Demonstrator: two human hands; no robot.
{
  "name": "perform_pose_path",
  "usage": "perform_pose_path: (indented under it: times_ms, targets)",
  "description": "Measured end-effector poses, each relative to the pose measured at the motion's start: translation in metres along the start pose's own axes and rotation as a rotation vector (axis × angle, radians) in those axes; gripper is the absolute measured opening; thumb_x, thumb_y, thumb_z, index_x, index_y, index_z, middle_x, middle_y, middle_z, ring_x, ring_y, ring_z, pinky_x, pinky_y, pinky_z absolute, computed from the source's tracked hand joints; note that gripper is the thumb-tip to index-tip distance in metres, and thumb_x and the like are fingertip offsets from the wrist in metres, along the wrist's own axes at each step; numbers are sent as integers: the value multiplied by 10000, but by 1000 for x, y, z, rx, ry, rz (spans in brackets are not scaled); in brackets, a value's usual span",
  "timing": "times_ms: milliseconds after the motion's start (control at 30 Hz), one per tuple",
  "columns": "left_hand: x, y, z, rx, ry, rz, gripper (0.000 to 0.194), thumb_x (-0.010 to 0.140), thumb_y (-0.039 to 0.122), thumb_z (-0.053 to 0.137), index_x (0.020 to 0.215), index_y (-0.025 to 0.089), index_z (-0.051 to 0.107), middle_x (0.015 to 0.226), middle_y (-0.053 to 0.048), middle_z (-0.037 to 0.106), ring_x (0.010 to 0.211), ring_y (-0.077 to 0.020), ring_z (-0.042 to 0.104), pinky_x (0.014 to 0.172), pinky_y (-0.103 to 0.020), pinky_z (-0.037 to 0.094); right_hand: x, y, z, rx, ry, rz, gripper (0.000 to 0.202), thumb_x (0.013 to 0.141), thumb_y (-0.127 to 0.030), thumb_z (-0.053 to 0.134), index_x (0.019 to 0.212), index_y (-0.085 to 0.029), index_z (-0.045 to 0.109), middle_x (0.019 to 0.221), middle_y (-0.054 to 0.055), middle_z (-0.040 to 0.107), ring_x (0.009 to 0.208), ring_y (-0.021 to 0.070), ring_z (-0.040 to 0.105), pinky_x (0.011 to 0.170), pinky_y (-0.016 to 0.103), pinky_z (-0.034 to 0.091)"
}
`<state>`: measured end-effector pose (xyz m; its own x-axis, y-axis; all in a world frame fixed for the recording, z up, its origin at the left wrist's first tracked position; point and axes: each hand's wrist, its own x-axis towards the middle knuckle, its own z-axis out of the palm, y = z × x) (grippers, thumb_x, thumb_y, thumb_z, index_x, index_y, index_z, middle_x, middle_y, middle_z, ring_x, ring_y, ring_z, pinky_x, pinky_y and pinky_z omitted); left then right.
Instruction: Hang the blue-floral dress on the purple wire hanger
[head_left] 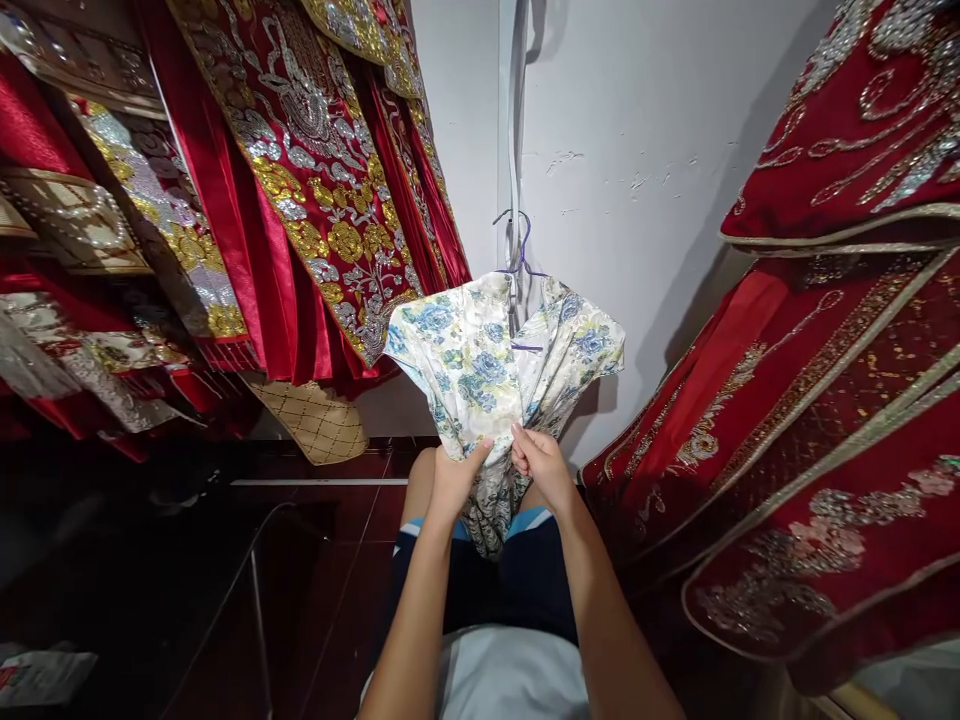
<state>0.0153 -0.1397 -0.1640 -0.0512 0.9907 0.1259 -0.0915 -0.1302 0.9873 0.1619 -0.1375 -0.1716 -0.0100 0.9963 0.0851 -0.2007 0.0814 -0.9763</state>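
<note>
A white garment with blue and green flowers (480,355) hangs on a purple hanger (525,245), its short sleeves spread to both sides. My left hand (459,475) grips the cloth at the lower left front, thumb on top. Close to its right, my right hand (541,460) pinches the front edge of the garment with curled fingers. Below my hands the lower part of the cloth hangs bunched between my knees. The fingers of my left hand are partly hidden behind the cloth.
Red embroidered garments with gold and silver sequins (330,200) hang at the left. More red beaded garments (847,400) hang at the right. A white wall (637,130) stands behind the hanger. Dark red floor tiles (352,580) show at the lower left.
</note>
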Motion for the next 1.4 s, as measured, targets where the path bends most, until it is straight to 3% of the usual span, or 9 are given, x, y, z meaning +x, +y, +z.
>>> perform_pose_path:
  times_ms: [200, 267, 400, 567, 867, 1000, 1167, 1267, 1400]
  targets:
    - [-11, -17, 10, 388, 512, 466, 701, 791, 386, 746, 1394, 202, 440, 1474, -189, 445, 1394, -327, 405, 1130, -456, 357, -8, -18, -12, -45, 50, 4, 436, 785, -582, 648, 573, -209, 567, 483, -21, 475, 442, 100, 354, 458, 266, 265]
    - [-12, -18, 18, 491, 345, 552, 530, 830, 334, 694, 1312, 212, 511, 1367, -166, 533, 1316, -310, 471, 1085, -430, 386, -9, -19, -10, -66, 12, -8, 394, 798, -527, 638, 578, -203, 591, 485, -15, 503, 436, 98, 368, 456, 261, 278]
    - [-8, -16, 33, 504, -100, 423, 144, 896, 228, 503, 1000, 202, 600, 918, -65, 652, 881, -217, 610, 796, -305, 460, -10, -19, -10, -66, -90, -2, 304, 787, -432, 627, 610, -185, 639, 473, -12, 539, 410, 84, 380, 439, 235, 284]
    - [-7, -22, 40, 601, -204, 355, 150, 942, 238, 427, 836, 209, 530, 685, -3, 545, 648, -167, 509, 638, -260, 358, 14, -47, -27, -59, -67, 92, 289, 732, -412, 697, 616, -148, 673, 449, -5, 554, 357, 56, 359, 368, 193, 237]
    - [-18, -18, 60, 1060, -386, 280, 163, 884, 134, 453, 866, 221, 589, 868, -81, 679, 806, -237, 636, 631, -295, 308, 123, -172, -15, 35, 159, -34, 168, 822, -125, 570, 660, -121, 614, 438, -4, 551, 310, 25, 308, 307, 147, 157]
    - [11, 10, 57, 1021, -460, 371, 137, 884, 184, 518, 875, 215, 651, 835, -81, 691, 797, -249, 641, 662, -293, 363, 110, -169, -14, -24, 137, -129, 271, 896, -175, 523, 644, -132, 611, 424, 1, 548, 311, 38, 348, 322, 152, 208]
    - [86, 83, 60, 530, -173, 685, 359, 969, 280, 471, 1296, 210, 601, 996, -80, 697, 774, -206, 617, 780, -306, 439, 89, -157, -18, -64, 74, -215, 287, 883, -280, 623, 628, -151, 602, 435, -6, 550, 333, 45, 376, 354, 166, 261]
    - [123, 118, 68, 446, -264, 830, 230, 931, 243, 544, 1083, 188, 707, 941, -68, 706, 841, -211, 618, 853, -298, 429, 91, -155, -19, -85, 60, -283, 311, 897, -333, 614, 636, -165, 602, 436, -16, 532, 349, 55, 372, 376, 182, 253]
    - [131, 140, 74, 544, -279, 930, 148, 929, 215, 553, 910, 175, 695, 828, -48, 680, 786, -191, 593, 801, -285, 417, 102, -129, -19, -174, 127, -380, 356, 899, -368, 603, 591, -193, 568, 439, -33, 491, 390, 76, 366, 428, 214, 276]
